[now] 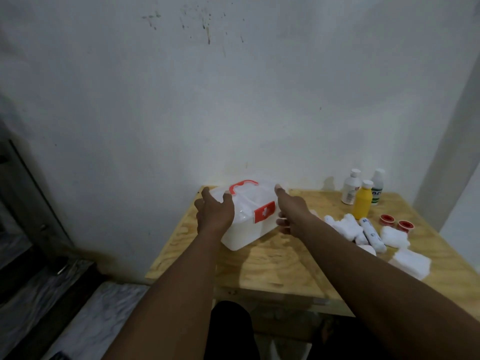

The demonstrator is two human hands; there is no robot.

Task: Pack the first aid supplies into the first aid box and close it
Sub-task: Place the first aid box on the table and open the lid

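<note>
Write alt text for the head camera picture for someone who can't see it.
Two hands, left and right, grip the sides of a closed white first aid box with a red handle on a wooden table. To its right lie unpacked bandage rolls, cotton pads, two red tape rolls and three bottles.

Single head-worn wide-angle view, looking fwd and down from above a wooden table at lower right of frame. Close range: both forearms reach in from bottom edge. White wall fills upper two-thirds; floor at lower left. No 2nd view.
</note>
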